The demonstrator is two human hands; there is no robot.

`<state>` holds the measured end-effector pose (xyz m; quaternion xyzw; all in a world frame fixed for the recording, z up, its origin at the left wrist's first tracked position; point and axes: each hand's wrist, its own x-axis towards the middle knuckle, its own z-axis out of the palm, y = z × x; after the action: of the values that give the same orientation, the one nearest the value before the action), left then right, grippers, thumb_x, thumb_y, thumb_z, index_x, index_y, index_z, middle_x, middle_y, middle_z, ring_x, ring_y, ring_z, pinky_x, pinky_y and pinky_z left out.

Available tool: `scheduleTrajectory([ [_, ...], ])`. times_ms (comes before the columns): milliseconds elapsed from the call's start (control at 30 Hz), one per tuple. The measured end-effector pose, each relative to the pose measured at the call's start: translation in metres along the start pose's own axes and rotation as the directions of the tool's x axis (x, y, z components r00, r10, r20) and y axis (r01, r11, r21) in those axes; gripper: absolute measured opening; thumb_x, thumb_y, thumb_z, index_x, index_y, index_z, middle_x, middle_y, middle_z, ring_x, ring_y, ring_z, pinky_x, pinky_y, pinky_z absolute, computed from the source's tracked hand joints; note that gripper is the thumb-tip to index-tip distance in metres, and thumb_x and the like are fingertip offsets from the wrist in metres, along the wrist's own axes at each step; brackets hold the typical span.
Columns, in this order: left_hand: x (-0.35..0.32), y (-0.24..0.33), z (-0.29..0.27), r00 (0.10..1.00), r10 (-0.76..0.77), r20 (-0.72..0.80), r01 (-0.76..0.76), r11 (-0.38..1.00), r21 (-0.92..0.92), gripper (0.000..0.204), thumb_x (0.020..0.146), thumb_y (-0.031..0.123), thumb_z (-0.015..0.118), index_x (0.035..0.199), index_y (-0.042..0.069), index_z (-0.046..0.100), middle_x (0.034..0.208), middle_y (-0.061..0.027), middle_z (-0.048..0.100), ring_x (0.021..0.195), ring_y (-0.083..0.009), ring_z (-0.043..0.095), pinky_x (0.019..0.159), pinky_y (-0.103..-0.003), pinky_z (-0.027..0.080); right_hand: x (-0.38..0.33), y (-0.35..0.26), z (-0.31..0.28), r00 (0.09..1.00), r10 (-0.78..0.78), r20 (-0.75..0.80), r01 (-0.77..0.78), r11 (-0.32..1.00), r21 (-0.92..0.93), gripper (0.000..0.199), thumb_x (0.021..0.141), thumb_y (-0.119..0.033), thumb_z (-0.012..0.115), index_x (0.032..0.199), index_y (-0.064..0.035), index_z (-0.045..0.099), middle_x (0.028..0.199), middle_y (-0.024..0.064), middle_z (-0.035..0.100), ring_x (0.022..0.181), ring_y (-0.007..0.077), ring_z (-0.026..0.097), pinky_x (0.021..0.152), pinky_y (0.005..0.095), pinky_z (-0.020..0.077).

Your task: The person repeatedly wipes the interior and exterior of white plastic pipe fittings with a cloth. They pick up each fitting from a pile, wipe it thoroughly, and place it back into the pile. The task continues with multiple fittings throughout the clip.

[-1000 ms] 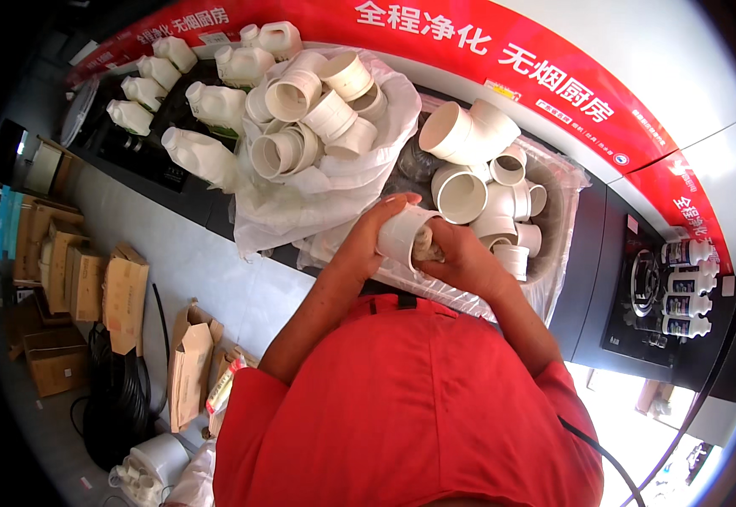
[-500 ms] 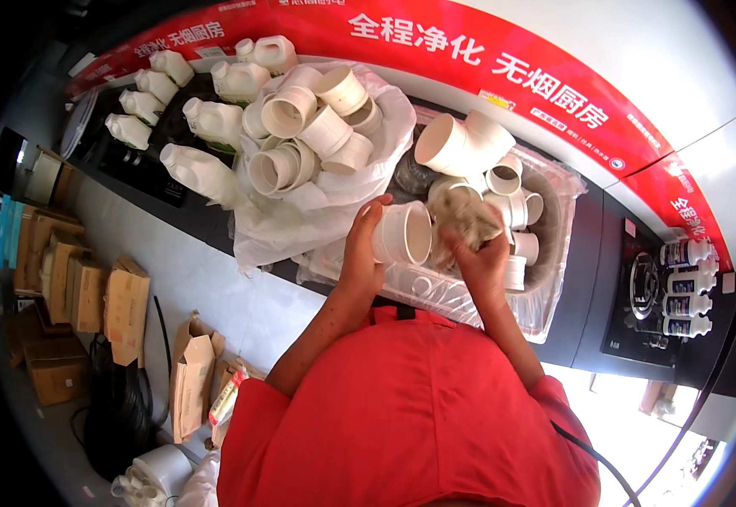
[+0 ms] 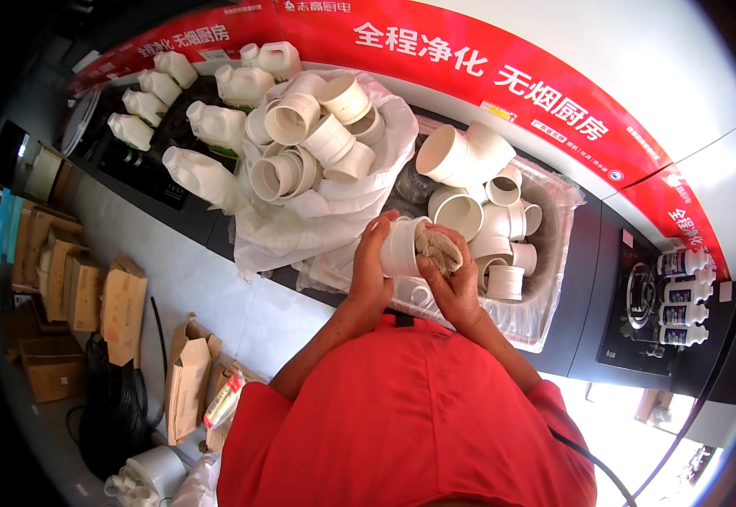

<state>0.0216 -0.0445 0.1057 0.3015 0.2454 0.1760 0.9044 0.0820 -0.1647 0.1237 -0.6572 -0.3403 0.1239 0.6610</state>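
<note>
A short white plastic pipe fitting (image 3: 397,250) is held in front of my body, its opening turned to the right. My left hand (image 3: 371,260) wraps around its left side. In my right hand (image 3: 459,283) is a bunched greyish-tan cloth (image 3: 440,248), pressed at the mouth of the fitting and partly inside it. Just beyond my hands, a sink basin (image 3: 554,245) lined with clear plastic film holds several white pipe fittings (image 3: 461,156), among them a large branched one. To the left, a white sack (image 3: 270,232) is heaped with more fittings (image 3: 292,118).
Several white jugs (image 3: 203,173) stand on the black stove top at the left. Several white bottles (image 3: 685,291) sit beside a cooktop (image 3: 638,313) at the right. Cardboard boxes (image 3: 123,308) and a black cable coil (image 3: 110,422) lie on the floor to the left.
My right hand has brought the cloth left, from over the basin to the mouth of the fitting. The fitting in my left hand has shifted slightly down.
</note>
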Motion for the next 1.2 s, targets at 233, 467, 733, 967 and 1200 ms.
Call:
scheduleTrajectory([
  [233, -0.008, 0.01, 0.01, 0.998, 0.004, 0.058, -0.017, 0.975, 0.219, 0.026, 0.091, 0.023, 0.053, 0.111, 0.007, 0.057, 0.093, -0.0045, 0.058, 0.085, -0.0134, 0.058, 0.075, -0.026, 0.047, 0.003, 0.0, -0.03, 0.89, 0.173, 0.422, -0.181, 0.983, -0.022, 0.041, 0.082, -0.014, 0.065, 0.117, 0.0005, 0.049, 0.107, 0.0161, 0.059, 0.096, 0.0226, 0.059, 0.083, 0.0318, 0.0465],
  [467, 0.003, -0.004, -0.012, 0.963, -0.225, 0.151, 0.189, 0.957, 0.222, 0.025, 0.09, 0.023, 0.055, 0.109, 0.007, 0.059, 0.093, -0.0039, 0.06, 0.085, -0.013, 0.058, 0.073, -0.026, 0.047, -0.011, 0.0, -0.028, 0.8, 0.085, 0.594, 0.182, 0.909, -0.375, 0.043, 0.076, -0.016, 0.068, 0.113, -0.0002, 0.052, 0.103, 0.0231, 0.057, 0.092, 0.0386, 0.057, 0.078, 0.0415, 0.0486],
  [733, 0.007, -0.026, -0.043, 0.927, -0.225, 0.3, 0.139, 0.95, 0.281, 0.039, 0.093, 0.028, 0.049, 0.126, 0.007, 0.049, 0.109, -0.0055, 0.053, 0.101, -0.0139, 0.053, 0.088, -0.028, 0.042, -0.012, 0.009, -0.033, 0.826, 0.119, 0.552, 0.121, 0.918, -0.379, 0.042, 0.073, -0.014, 0.07, 0.109, 0.0012, 0.053, 0.1, 0.0211, 0.059, 0.091, 0.0329, 0.059, 0.077, 0.0382, 0.0492],
  [967, -0.022, -0.004, -0.015, 0.924, 0.22, 0.311, -0.355, 0.796, 0.491, 0.044, 0.087, 0.012, 0.056, 0.129, 0.009, 0.046, 0.105, -0.0031, 0.05, 0.096, -0.012, 0.048, 0.087, -0.025, 0.038, -0.019, 0.008, -0.022, 0.776, 0.439, 0.452, -0.562, 0.806, 0.182, 0.045, 0.082, -0.005, 0.065, 0.123, -0.0008, 0.048, 0.11, 0.0041, 0.059, 0.098, 0.0107, 0.055, 0.087, 0.0267, 0.0448],
  [1200, -0.028, 0.002, -0.023, 0.984, -0.009, 0.181, -0.054, 0.939, 0.341, 0.036, 0.09, 0.019, 0.051, 0.123, 0.005, 0.05, 0.102, -0.0045, 0.055, 0.092, -0.013, 0.054, 0.083, -0.027, 0.043, -0.03, 0.012, -0.009, 0.815, 0.143, 0.562, -0.214, 0.975, 0.061, 0.046, 0.079, -0.006, 0.067, 0.12, -0.0024, 0.048, 0.108, 0.0075, 0.06, 0.1, 0.0141, 0.056, 0.085, 0.0297, 0.0461],
])
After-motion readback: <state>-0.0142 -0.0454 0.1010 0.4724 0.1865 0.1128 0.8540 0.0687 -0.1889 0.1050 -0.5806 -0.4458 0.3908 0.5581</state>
